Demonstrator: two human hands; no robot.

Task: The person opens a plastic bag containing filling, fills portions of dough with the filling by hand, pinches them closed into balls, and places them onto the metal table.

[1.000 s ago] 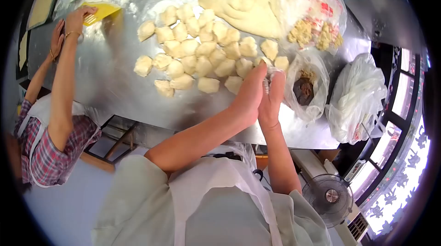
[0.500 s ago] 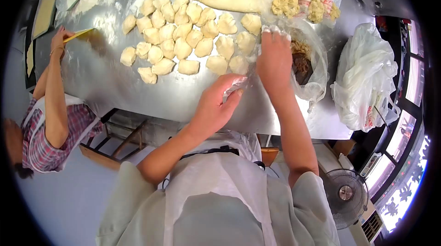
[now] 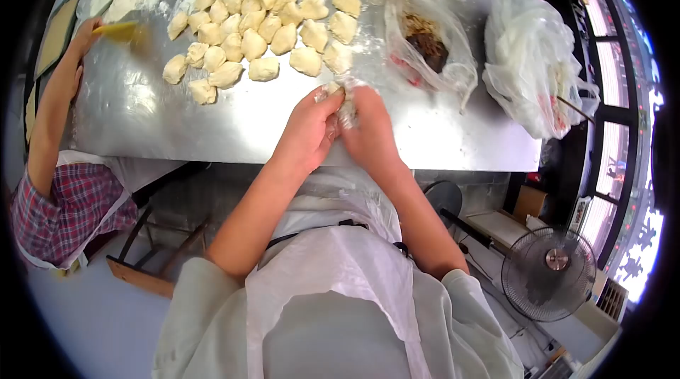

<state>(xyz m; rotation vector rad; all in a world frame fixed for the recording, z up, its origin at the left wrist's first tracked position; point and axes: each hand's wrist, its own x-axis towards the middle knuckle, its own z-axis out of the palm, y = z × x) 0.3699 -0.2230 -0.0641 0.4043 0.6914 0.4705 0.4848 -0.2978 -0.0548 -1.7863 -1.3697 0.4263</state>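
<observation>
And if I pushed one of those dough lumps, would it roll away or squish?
The dough lump would probably squish, since it looks soft and creased. It likely wouldn't roll far: it's lumpy and uneven, not a ball. It might slide a little, as the metal table looks smooth.

Left hand [image 3: 306, 132] and right hand [image 3: 371, 129] close together, fingers curled toward each other, bare forearms [image 3: 256, 205] converging from behind them.
</observation>
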